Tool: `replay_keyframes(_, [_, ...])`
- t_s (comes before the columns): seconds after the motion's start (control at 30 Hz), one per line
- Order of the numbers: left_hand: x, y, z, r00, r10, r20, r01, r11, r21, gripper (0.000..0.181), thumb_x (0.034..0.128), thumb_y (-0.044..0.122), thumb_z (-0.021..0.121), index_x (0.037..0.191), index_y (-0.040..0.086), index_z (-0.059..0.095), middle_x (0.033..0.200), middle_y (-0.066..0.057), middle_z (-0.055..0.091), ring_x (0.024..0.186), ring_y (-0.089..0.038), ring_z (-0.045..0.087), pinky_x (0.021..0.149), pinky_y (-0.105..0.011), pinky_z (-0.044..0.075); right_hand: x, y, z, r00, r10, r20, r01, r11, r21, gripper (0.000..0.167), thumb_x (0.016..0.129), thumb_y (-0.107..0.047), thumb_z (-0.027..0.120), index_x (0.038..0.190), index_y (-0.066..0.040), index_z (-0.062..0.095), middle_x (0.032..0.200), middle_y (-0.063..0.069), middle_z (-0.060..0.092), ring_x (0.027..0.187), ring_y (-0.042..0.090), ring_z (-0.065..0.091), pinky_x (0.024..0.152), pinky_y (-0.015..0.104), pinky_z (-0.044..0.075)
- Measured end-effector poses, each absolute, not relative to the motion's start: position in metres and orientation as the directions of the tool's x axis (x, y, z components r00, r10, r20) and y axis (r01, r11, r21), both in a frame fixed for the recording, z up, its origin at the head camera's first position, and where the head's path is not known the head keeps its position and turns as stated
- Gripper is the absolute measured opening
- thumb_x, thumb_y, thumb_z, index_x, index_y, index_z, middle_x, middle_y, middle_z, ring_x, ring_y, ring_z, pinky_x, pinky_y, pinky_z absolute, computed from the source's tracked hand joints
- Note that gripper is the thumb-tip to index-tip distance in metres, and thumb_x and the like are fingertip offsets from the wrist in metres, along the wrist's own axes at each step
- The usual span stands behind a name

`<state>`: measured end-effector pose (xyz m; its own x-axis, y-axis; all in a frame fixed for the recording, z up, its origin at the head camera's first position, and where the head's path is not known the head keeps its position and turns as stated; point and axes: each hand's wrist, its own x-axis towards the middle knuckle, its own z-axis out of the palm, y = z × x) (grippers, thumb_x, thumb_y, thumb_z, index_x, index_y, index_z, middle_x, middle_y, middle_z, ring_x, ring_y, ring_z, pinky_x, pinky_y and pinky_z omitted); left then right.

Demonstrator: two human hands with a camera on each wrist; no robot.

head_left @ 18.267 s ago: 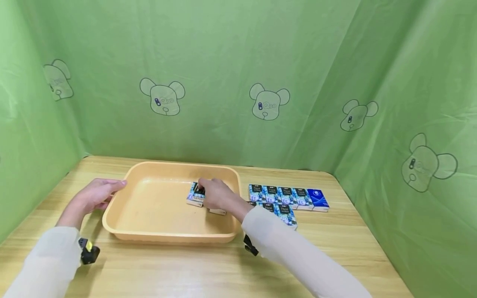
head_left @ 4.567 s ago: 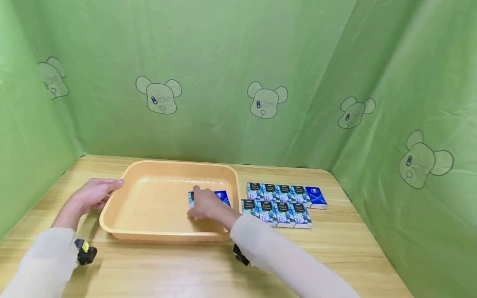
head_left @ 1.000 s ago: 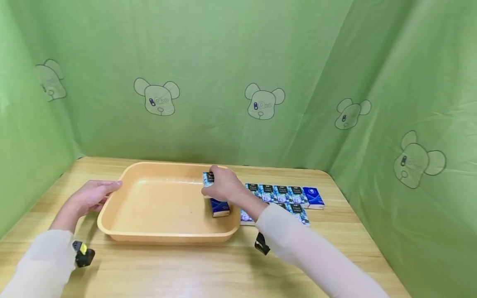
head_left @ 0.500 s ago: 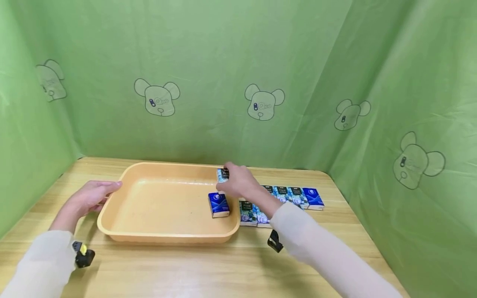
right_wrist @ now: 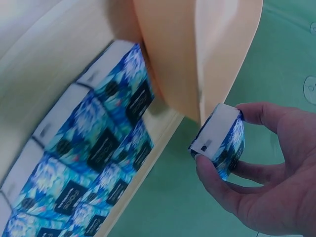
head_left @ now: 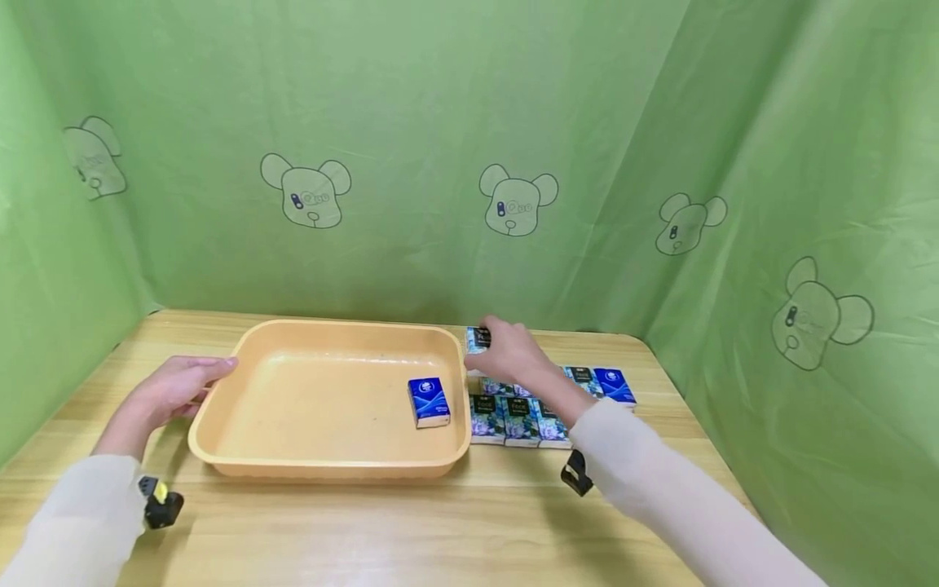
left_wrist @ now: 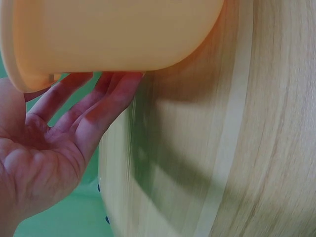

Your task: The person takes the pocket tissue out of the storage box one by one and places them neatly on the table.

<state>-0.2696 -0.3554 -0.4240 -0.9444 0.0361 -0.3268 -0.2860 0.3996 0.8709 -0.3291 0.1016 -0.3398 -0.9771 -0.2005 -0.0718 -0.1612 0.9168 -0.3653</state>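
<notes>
A pocket tissue pack [right_wrist: 223, 140] with a blue floral print is pinched between the thumb and fingers of my right hand [head_left: 511, 352]. It is held up just outside the right rim of a peach plastic tray [head_left: 315, 471]. Inside the tray, near its right wall, lies one plain blue tissue pack [head_left: 429, 401]. My left hand [head_left: 179, 387] holds the tray's left side, thumb at the rim and fingers against the outer wall [left_wrist: 123, 49]. Right of the tray, floral tissue packs [head_left: 522, 420] lie in two rows, partly hidden by my right hand and forearm.
Another blue tissue pack [head_left: 614, 385] ends the back row on the right. The wooden table [head_left: 330, 530] is enclosed by a green curtain [head_left: 411, 261] behind and at both sides. Black wrist cameras [head_left: 163, 507] sit on both wrists.
Over the last second, my right hand has carried the floral tissue pack rightward out of the tray, over its rim. The blue pack in the tray is uncovered. The left hand stays put.
</notes>
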Motion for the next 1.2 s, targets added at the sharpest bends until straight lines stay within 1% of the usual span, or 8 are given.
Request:
replay_keyframes(0.1, [-0.269, -0.356, -0.424, -0.944, 0.032, -0.329, -0.289, 0.4, 0.869, 0.077, 0.1081, 0.043, 0.044, 0.153, -0.014, 0.021, 0.105, -0.005, 0.074, 0.085, -0.015, 0.072, 0.079, -0.038, 0.064, -0.331, 0.111, -0.34, -0.978, -0.192, -0.079, -0.15, 0.918, -0.367, 0.082, 0.085, -0.035, 0.074, 0.155, -0.009, 0.039, 0.137, 0.019, 0.059, 0.086, 0.025, 0.065, 0.079, 0.039, 0.061])
replay_keyframes(0.2, [-0.268, -0.356, -0.424, -0.943, 0.029, -0.332, -0.293, 0.402, 0.868, 0.077, 0.1081, 0.043, 0.044, 0.153, -0.014, 0.021, 0.106, -0.005, 0.074, 0.085, -0.014, 0.072, 0.079, -0.038, 0.064, -0.332, 0.122, -0.343, -0.98, -0.182, -0.084, -0.14, 0.922, -0.362, 0.083, 0.085, -0.036, 0.074, 0.155, -0.009, 0.038, 0.141, 0.02, 0.057, 0.086, 0.024, 0.064, 0.078, 0.037, 0.06])
replay_keyframes(0.27, [-0.268, -0.356, -0.424, -0.942, 0.028, -0.334, -0.295, 0.402, 0.867, 0.077, 0.1081, 0.043, 0.044, 0.153, -0.014, 0.021, 0.106, -0.005, 0.074, 0.085, -0.014, 0.072, 0.078, -0.038, 0.064, -0.332, 0.129, -0.344, -0.981, -0.173, -0.084, -0.133, 0.924, -0.358, 0.083, 0.086, -0.036, 0.074, 0.155, -0.008, 0.039, 0.145, 0.021, 0.054, 0.095, 0.028, 0.064, 0.083, 0.042, 0.061])
replay_keyframes(0.37, [-0.268, -0.356, -0.424, -0.942, 0.028, -0.334, -0.295, 0.401, 0.867, 0.076, 0.1082, 0.043, 0.044, 0.153, -0.014, 0.02, 0.106, -0.006, 0.074, 0.085, -0.014, 0.072, 0.079, -0.038, 0.064, -0.332, 0.142, -0.347, -0.983, -0.159, -0.089, -0.117, 0.927, -0.356, 0.081, 0.086, -0.036, 0.074, 0.155, -0.008, 0.039, 0.151, 0.021, 0.049, 0.117, 0.036, 0.061, 0.096, 0.051, 0.058])
replay_keyframes(0.5, [-0.269, -0.356, -0.424, -0.945, 0.031, -0.326, -0.287, 0.406, 0.868, 0.076, 0.1081, 0.042, 0.044, 0.153, -0.015, 0.021, 0.111, -0.01, 0.073, 0.086, -0.014, 0.072, 0.079, -0.038, 0.064, -0.331, 0.162, -0.35, -0.982, -0.163, -0.099, -0.12, 0.932, -0.342, 0.08, 0.088, -0.036, 0.072, 0.154, -0.005, 0.039, 0.153, 0.023, 0.046, 0.133, 0.044, 0.051, 0.104, 0.058, 0.051])
replay_keyframes(0.63, [-0.271, -0.355, -0.424, -0.945, 0.038, -0.324, -0.281, 0.406, 0.869, 0.077, 0.108, 0.043, 0.044, 0.153, -0.014, 0.022, 0.114, -0.012, 0.072, 0.087, -0.013, 0.072, 0.079, -0.038, 0.064, -0.33, 0.183, -0.351, -0.981, -0.165, -0.102, -0.126, 0.941, -0.315, 0.079, 0.09, -0.036, 0.07, 0.153, -0.002, 0.039, 0.152, 0.026, 0.046, 0.132, 0.047, 0.051, 0.103, 0.06, 0.05])
replay_keyframes(0.93, [-0.27, -0.355, -0.423, -0.945, 0.04, -0.326, -0.284, 0.396, 0.873, 0.077, 0.1078, 0.043, 0.044, 0.154, -0.014, 0.022, 0.106, -0.003, 0.074, 0.086, -0.012, 0.072, 0.079, -0.037, 0.064, -0.326, 0.219, -0.354, -0.984, -0.149, -0.096, -0.116, 0.951, -0.287, 0.078, 0.087, -0.032, 0.073, 0.149, 0.003, 0.042, 0.149, 0.031, 0.047, 0.131, 0.053, 0.047, 0.104, 0.063, 0.047])
replay_keyframes(1.2, [-0.269, -0.355, -0.423, -0.944, 0.037, -0.329, -0.289, 0.392, 0.873, 0.077, 0.1077, 0.043, 0.044, 0.154, -0.014, 0.021, 0.105, -0.003, 0.074, 0.085, -0.012, 0.072, 0.078, -0.037, 0.064, -0.322, 0.248, -0.362, -0.982, -0.125, -0.142, -0.091, 0.969, -0.229, 0.076, 0.086, -0.029, 0.075, 0.145, 0.008, 0.045, 0.144, 0.036, 0.048, 0.128, 0.057, 0.047, 0.104, 0.064, 0.046])
